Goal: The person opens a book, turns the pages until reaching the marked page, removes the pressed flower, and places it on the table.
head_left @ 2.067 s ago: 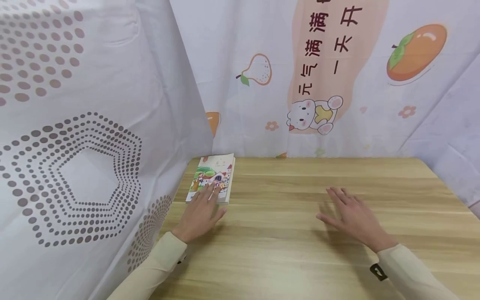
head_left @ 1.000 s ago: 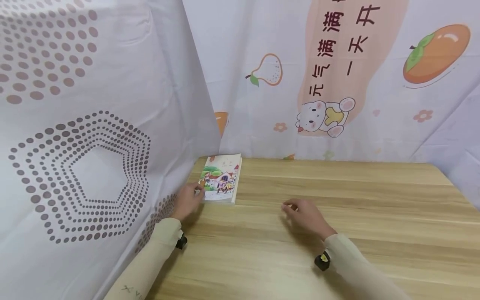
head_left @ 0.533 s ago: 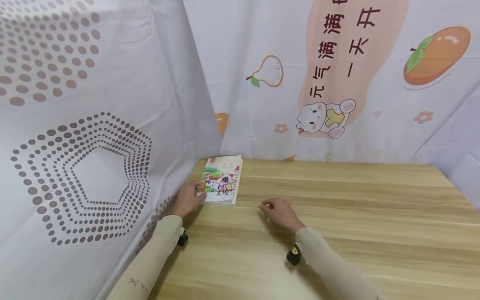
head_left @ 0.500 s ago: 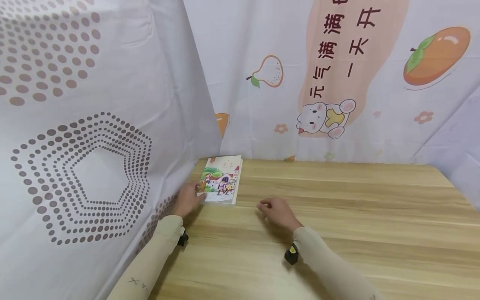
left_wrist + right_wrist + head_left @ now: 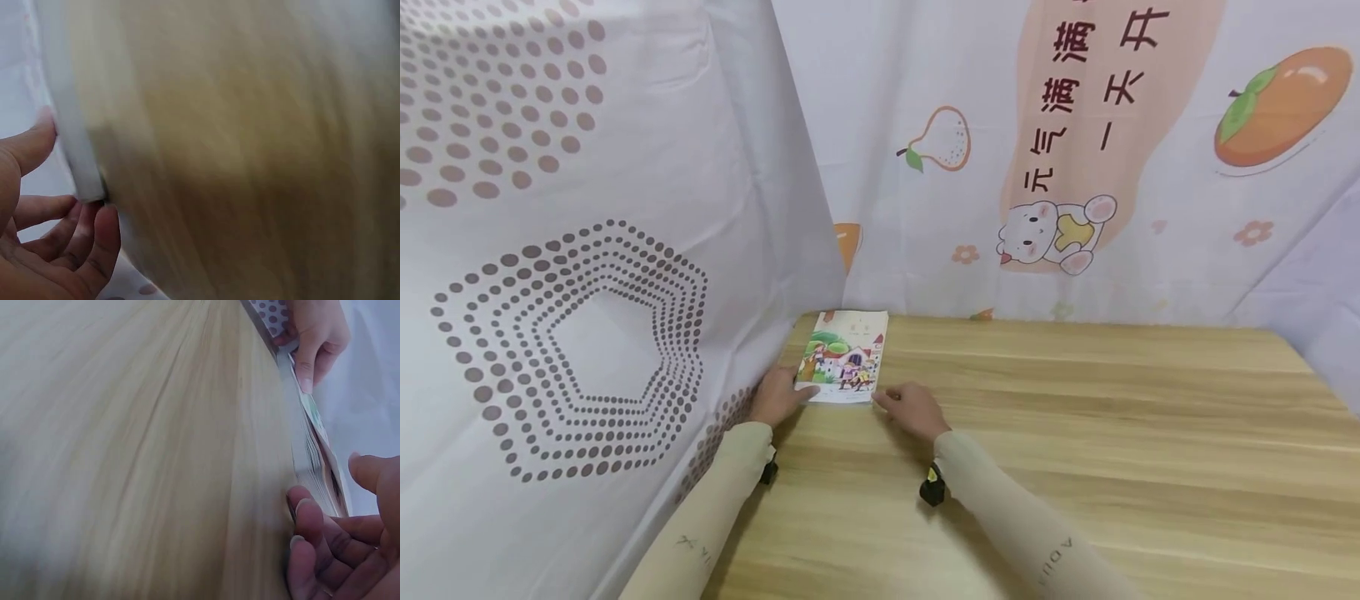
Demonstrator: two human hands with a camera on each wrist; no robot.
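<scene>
White paperback book (image 5: 844,357) with colourful illustrated cover, at the far left of a light-brown wood-grain table (image 5: 1075,417), near left corner pinched between thumb and fingers of the bare left hand (image 5: 775,397), bare right hand (image 5: 913,409) at near right corner, fingers bent, grip indeterminable.

We wear long cream sleeves (image 5: 1022,518), both printed with dark lettering (image 5: 1057,557), and small black wrist cameras (image 5: 932,492), the right one bearing a yellow patch (image 5: 933,475).

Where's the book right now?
In the head view, the book is at the far left corner of the table, beside the dotted curtain, with left hand and right hand at its near corners.
</scene>
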